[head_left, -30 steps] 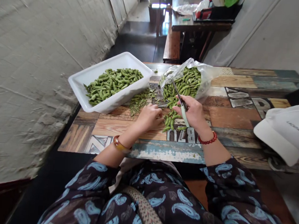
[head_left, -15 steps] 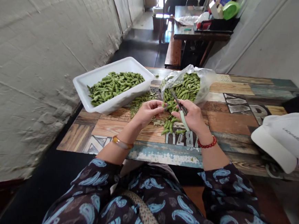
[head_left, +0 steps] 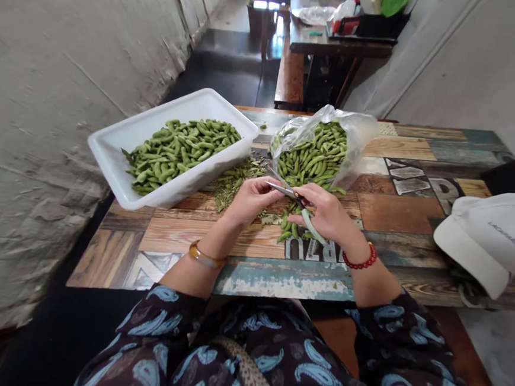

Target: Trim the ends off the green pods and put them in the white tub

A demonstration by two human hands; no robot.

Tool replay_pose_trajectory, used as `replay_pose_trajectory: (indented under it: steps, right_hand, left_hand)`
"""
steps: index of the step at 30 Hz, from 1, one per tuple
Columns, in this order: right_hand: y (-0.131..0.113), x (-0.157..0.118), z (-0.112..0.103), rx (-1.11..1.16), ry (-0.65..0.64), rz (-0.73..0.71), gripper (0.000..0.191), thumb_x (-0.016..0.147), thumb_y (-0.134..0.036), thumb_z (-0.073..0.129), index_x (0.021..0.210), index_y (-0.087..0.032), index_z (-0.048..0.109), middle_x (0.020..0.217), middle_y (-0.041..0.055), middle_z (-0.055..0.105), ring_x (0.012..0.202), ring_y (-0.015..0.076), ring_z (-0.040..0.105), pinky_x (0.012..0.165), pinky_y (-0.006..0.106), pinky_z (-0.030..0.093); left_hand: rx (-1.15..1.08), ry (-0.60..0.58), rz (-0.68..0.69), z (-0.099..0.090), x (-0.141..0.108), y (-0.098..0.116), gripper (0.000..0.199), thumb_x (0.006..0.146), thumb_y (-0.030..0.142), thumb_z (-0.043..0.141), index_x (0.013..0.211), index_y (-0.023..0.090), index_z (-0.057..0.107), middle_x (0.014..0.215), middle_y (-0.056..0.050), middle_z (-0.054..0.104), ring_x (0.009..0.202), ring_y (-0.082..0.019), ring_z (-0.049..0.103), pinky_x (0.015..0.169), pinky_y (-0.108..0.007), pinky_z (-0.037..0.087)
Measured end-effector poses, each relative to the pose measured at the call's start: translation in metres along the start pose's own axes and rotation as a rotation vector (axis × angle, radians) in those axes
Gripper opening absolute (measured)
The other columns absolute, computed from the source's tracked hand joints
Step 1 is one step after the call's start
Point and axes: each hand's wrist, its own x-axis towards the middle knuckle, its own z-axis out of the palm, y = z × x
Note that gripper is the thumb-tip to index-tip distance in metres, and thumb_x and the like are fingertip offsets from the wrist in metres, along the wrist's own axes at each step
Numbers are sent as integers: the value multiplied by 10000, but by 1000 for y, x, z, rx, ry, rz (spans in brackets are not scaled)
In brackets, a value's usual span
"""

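- Here's the right hand (head_left: 326, 211), off to the right of the white plastic tub (head_left: 200, 178), its grip wrapped round the scissors (head_left: 289, 192).
- Blades spread! The scissors' long axis slants from the pale green handle, nearest the person, up and leftward, tips aimed toward the tub's side of the desk (head_left: 174, 229).
- Right at those blades sits the left hand (head_left: 252, 200), the nearer of the two to the tub, fingertips drawn together; whether they pinch a pod, I cannot tell.
- Edamame pods (head_left: 175, 154) lie heaped inside the tub, and plenty more bagged pods (head_left: 320, 153) fill the clear plastic bag (head_left: 360, 136), well to the tub's right and beyond both hands.
- Loose pods (head_left: 285, 234) lie right of the tub, on the person's side, beside the scissors' handle.
- Green trimmings (head_left: 229, 188) are strewn just beside the tub, between it and the left hand.
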Motion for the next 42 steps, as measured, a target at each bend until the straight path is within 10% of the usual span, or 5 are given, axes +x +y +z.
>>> replay_pose_trajectory:
  steps: [21, 28, 42]
  right_hand:
    - [-1, -3, 5, -51, -20, 15, 394, 884, -438, 680, 1200, -208, 626, 949, 77, 668, 833, 235, 645, 766, 365, 534]
    - [4, 0, 7, -96, 193, 42, 483, 845, -506, 700, 1222, -215, 617, 1005, 96, 670, 890, 260, 649, 825, 422, 564]
    - [-2, -1, 12, -67, 47, -41, 518, 854, -427, 712, 1306, -227, 557, 1121, 120, 636, 1013, 281, 631, 861, 429, 570]
  left_hand:
    - [261, 84, 121, -9, -5, -4, 214, 724, 318, 790, 676, 143, 676, 633, 19, 492, 615, -99, 409, 586, -243, 315]
    - [-235, 84, -105, -5, -4, -6, 301, 685, 317, 816, 785, 151, 587, 630, 42, 565, 544, -67, 503, 551, -199, 387]
    - [-455, 21, -189, 0, -8, -10, 359, 636, 312, 879, 873, 125, 685, 737, -23, 708, 582, -92, 628, 609, -226, 521]
